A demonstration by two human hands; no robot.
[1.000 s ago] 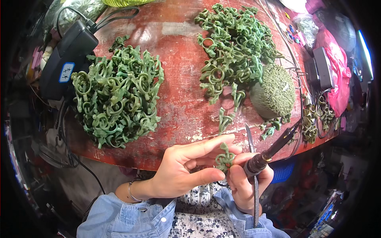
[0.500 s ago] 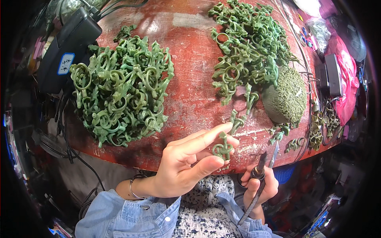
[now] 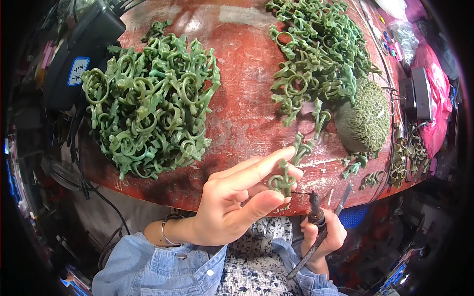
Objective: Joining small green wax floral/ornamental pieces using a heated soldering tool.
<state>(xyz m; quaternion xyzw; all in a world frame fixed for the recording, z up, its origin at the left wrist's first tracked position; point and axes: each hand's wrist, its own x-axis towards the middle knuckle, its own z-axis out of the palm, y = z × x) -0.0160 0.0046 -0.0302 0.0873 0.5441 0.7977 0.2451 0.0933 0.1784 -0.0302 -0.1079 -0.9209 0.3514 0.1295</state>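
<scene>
My left hand (image 3: 229, 197) is closed in a pinch, thumb and fingers around a small green wax ring piece (image 3: 282, 182) with a looped shape and short stem. My right hand (image 3: 323, 234) grips a corded pen-like tool (image 3: 315, 211) with a dark collar. Its thin dark tip reaches left to the edge of the ring piece; I cannot tell whether it touches. A slim metal blade (image 3: 343, 197) also sticks up from the right hand. Just beyond the left fingertips lie more green ring pieces (image 3: 301, 147) on the red table.
A large heap of green ring pieces (image 3: 153, 108) lies left, another (image 3: 316, 54) at the far right. Beside that one sits a rounded, rough-topped green lump (image 3: 364, 118). A black device (image 3: 81, 54) with cables stands far left. A pink bag (image 3: 432, 98) hangs at the right edge.
The pen-like tool has turned in my right hand, and its tip has come left to the ring piece. The left hand keeps its pinch. The whole view has shifted slightly.
</scene>
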